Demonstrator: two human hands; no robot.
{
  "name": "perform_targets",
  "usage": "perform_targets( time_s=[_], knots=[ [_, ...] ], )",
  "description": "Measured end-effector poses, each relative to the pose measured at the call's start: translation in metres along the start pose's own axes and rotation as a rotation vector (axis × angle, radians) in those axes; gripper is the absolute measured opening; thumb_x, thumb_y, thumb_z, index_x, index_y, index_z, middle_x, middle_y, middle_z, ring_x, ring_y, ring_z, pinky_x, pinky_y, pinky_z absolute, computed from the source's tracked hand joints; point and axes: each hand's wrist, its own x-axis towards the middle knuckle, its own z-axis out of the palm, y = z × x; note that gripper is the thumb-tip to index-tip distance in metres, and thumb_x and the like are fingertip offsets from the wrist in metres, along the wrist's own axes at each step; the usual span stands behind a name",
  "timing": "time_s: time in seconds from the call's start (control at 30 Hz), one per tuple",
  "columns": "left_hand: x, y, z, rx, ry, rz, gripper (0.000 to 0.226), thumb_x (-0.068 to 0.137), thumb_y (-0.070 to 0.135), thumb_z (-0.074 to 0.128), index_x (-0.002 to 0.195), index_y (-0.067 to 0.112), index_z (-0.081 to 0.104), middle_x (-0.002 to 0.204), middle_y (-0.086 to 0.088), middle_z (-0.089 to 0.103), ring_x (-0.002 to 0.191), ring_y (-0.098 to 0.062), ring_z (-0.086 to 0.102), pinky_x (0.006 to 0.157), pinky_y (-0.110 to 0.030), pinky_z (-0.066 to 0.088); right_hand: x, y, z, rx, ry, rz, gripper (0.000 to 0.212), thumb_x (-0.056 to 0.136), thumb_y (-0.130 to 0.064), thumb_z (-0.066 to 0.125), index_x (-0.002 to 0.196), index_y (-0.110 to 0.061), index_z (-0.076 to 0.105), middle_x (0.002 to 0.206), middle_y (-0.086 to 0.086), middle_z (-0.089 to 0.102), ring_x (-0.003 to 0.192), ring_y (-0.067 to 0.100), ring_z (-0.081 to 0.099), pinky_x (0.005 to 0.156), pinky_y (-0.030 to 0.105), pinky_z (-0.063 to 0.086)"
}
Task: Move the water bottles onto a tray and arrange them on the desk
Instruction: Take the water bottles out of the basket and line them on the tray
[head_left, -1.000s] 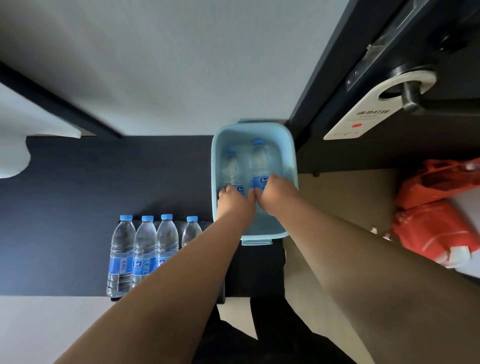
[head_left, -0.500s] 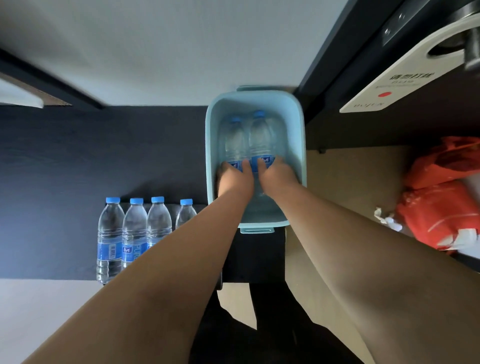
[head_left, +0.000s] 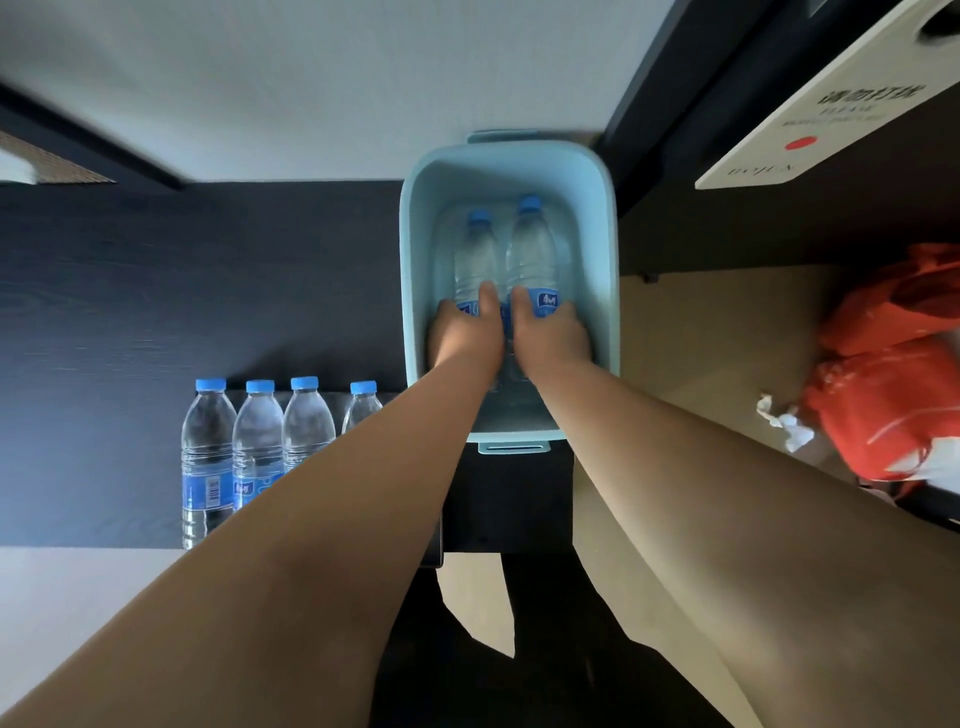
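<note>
A light blue plastic tray (head_left: 605, 249) with deep walls rests on the right end of the dark desk (head_left: 208, 291). Two clear water bottles with blue caps lie side by side inside it. My left hand (head_left: 465, 332) grips the lower part of the left bottle (head_left: 477, 254). My right hand (head_left: 550, 335) grips the right bottle (head_left: 532, 249) at its blue label. Several more bottles (head_left: 257, 441) stand upright in a row near the desk's front edge, left of my left forearm, which hides part of the row.
A dark door with a white hanging sign (head_left: 831, 109) is at the upper right. Orange plastic bags (head_left: 893, 364) and crumpled white paper (head_left: 784, 421) lie on the tan floor to the right. A white wall runs behind the desk.
The view has tilted so the tray and bottles sit lower in the frame. Both hands have stayed on the two bottles in the tray, reaching slightly deeper.
</note>
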Motion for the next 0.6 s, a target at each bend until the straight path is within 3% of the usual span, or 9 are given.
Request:
perform_targets(
  time_s=[0.1,0.2,0.37,0.6],
  knots=[
    [-0.006,-0.001,-0.006,-0.008,-0.049,0.008,0.075,0.092,0.077,0.036,0.126,0.014,0.058,0.100,-0.007,0.066,0.086,-0.029,0.065,0.067,-0.035,0.047,-0.007,-0.001,-0.008,-0.002,-0.001,0.027,0.066,0.092,-0.075,0.052,0.119,-0.015,0.062,0.104,0.007,0.070,0.088,0.030,0.069,0.075,0.036,0.057],
    [-0.018,0.001,-0.013,-0.028,-0.049,0.033,0.077,0.090,0.079,0.038,0.128,0.014,0.055,0.090,-0.001,0.060,0.083,-0.027,0.063,0.069,-0.036,0.047,-0.017,-0.006,-0.018,-0.045,-0.027,0.017,0.069,0.090,-0.077,0.055,0.119,-0.015,0.064,0.105,0.007,0.071,0.087,0.030,0.069,0.068,0.033,0.051],
    [-0.041,0.007,-0.034,-0.069,-0.062,0.059,0.075,0.085,0.081,0.046,0.118,0.016,0.060,0.088,0.000,0.064,0.069,-0.016,0.061,0.053,-0.027,0.038,-0.044,-0.014,-0.036,-0.017,-0.024,-0.007,0.071,0.086,-0.077,0.063,0.119,-0.013,0.061,0.102,0.008,0.070,0.084,0.028,0.070,0.067,0.034,0.055],
    [-0.055,0.012,-0.052,-0.012,-0.031,0.133,0.064,0.088,0.077,0.051,0.106,0.017,0.063,0.080,0.004,0.063,0.062,-0.011,0.059,0.047,-0.025,0.034,-0.064,-0.017,-0.043,-0.037,0.020,-0.045,0.076,0.088,-0.080,0.058,0.122,-0.011,0.061,0.103,0.006,0.067,0.069,0.019,0.060,0.050,0.027,0.037]
  ],
)
